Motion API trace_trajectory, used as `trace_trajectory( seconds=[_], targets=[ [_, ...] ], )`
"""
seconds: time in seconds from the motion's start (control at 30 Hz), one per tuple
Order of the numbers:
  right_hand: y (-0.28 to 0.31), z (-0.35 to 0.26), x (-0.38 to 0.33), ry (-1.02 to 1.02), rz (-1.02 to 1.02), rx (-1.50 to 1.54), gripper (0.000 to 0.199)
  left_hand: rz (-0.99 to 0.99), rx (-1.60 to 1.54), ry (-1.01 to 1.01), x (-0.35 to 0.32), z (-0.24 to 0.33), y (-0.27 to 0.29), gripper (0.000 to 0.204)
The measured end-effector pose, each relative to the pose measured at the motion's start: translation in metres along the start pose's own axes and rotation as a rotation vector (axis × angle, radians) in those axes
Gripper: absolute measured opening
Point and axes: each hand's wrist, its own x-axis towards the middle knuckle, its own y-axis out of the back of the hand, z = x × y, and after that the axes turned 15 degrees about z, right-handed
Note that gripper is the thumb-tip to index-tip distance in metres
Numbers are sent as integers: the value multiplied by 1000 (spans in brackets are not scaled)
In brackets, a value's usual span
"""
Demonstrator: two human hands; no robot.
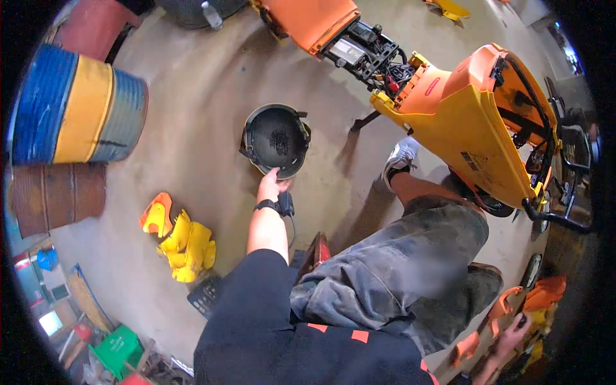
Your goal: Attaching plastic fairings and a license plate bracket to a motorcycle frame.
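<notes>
My left hand (274,183) grips the near rim of an upturned helmet (258,157), its thumb over the edge. A pile of small dark pieces (280,142), too small to make out, lies in the bowl of the helmet. Far down at the right, my right hand (511,335) is closed around something small and dark. Beside that hand are orange curved plastic panels (504,308) and yellow pieces. Between my hands lies my bent leg in dark grey trousers (378,263).
A partly stripped orange and yellow scooter (462,122) stands at the upper right, its wiring and inner parts exposed. Yellow and orange panels (186,247) lie on the floor at left. Blue-and-yellow (83,109) and rusty drums (61,196) line the left side, above a green box (119,351).
</notes>
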Motion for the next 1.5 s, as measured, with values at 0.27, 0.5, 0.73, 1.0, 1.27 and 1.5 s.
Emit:
trace_trajectory(
  seconds=[0.27, 0.5, 0.73, 1.0, 1.27, 1.5],
  targets=[
    [-18, -118, 10, -246, -216, 638, 17, -54, 16, -219, -21, -10, -17, 34],
    [-90, -154, 26, -882, -456, 1043, 24, 120, 538, -181, -48, -42, 9, 25],
    [-159, -181, 19, -714, -885, 970, 34, 46, 797, -251, -69, -100, 20, 28],
    [-170, -158, 13, -757, -783, 824, 36, 546, 1280, -1175, -91, -91, 6, 26],
    [-164, -160, 15, -773, -737, 759, 36, -241, 1478, -1607, -54, -103, -107, 22],
    [-156, -153, 10, -797, -655, 809, 34, -25, 2190, -1285, -13, -121, -134, 24]
  ],
)
